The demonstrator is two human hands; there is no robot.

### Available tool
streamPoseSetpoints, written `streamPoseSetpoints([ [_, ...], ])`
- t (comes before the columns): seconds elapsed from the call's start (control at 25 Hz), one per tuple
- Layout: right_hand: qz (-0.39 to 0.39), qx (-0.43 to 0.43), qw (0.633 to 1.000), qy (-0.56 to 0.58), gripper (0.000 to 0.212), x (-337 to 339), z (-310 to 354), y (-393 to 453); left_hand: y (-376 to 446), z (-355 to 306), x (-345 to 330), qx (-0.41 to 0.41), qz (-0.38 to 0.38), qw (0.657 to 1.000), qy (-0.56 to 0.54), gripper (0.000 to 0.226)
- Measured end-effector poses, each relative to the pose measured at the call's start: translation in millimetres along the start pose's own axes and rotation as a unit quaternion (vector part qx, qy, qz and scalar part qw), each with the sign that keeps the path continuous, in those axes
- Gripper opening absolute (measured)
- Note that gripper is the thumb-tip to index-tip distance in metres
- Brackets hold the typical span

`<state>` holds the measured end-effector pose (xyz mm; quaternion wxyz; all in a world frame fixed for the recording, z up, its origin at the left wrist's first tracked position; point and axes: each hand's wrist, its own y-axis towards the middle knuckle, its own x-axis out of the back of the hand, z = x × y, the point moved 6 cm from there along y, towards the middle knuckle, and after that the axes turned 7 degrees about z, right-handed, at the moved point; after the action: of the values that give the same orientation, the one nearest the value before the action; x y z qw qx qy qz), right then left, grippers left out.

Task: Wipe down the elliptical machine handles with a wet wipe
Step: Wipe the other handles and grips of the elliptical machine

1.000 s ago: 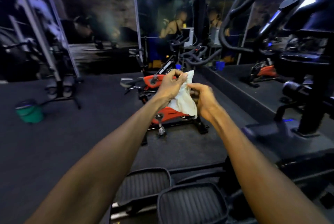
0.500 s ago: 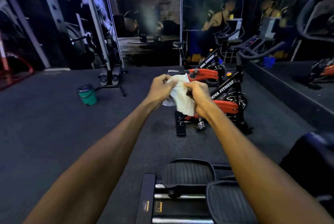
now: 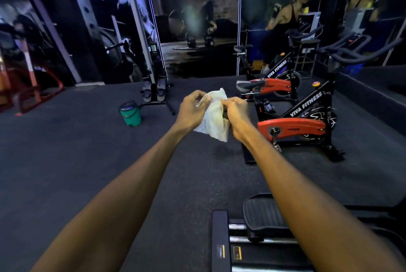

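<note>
Both arms reach out in front of me. My left hand (image 3: 191, 110) and my right hand (image 3: 236, 114) hold a crumpled white wet wipe (image 3: 214, 119) between them, each gripping its upper edge. The wipe hangs down below the fingers, in the air above the dark floor. Only the elliptical's black ribbed pedal (image 3: 261, 216) and its base rail (image 3: 220, 241) show, at the bottom right. The elliptical's handles are out of view.
Two red and black spin bikes (image 3: 294, 126) stand to the right of my hands. A green bin with a lid (image 3: 130, 113) sits on the floor to the left. A rowing machine upright (image 3: 151, 78) stands behind it. A raised platform edge (image 3: 369, 96) runs along the right.
My view has swung left, so the elliptical's console and handles have left the frame. Both hands stay on the wipe and have worked it into a more bunched shape.
</note>
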<state>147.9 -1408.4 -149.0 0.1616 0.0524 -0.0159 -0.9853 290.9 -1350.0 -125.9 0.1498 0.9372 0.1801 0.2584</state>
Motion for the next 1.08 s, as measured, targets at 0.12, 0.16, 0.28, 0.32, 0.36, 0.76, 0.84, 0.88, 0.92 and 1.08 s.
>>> streamPoseSetpoints([
  [0.12, 0.011, 0.008, 0.999, -0.030, 0.009, -35, -5, 30, 25, 32, 31, 0.011, -0.029, 0.999, 0.016, 0.013],
  [0.16, 0.022, 0.008, 0.999, -0.032, 0.012, -46, -8, 42, 35, 42, 40, 0.010, -0.034, 0.999, 0.021, 0.013],
  [0.28, 0.080, 0.001, 0.996, -0.030, 0.018, -74, -22, 81, 79, 73, 59, -0.006, -0.031, 0.999, 0.018, 0.012],
  [0.32, 0.097, -0.003, 0.995, -0.032, 0.019, -82, -26, 93, 96, 84, 63, -0.010, -0.024, 1.000, 0.015, 0.011],
  [0.36, 0.107, -0.004, 0.994, -0.035, 0.019, -88, -28, 110, 118, 95, 66, -0.015, -0.014, 1.000, 0.017, 0.011],
  [0.76, -0.083, 0.026, 0.996, -0.005, 0.020, -87, -8, 302, 341, 136, 33, -0.063, 0.125, 0.989, -0.045, 0.012],
  [0.84, -0.128, 0.034, 0.991, -0.012, 0.007, -72, -6, 330, 379, 140, 12, -0.072, 0.146, 0.984, -0.071, 0.011],
  [0.88, -0.152, 0.042, 0.987, -0.016, 0.010, -61, -5, 348, 398, 141, -1, -0.082, 0.159, 0.981, -0.079, 0.011],
  [0.92, -0.168, 0.045, 0.984, -0.026, 0.017, -51, -4, 362, 415, 141, -13, -0.094, 0.168, 0.978, -0.083, 0.011],
  [1.08, -0.247, 0.055, 0.966, -0.049, 0.023, -13, 6, 413, 489, 141, -72, -0.151, 0.220, 0.960, -0.086, 0.009],
])
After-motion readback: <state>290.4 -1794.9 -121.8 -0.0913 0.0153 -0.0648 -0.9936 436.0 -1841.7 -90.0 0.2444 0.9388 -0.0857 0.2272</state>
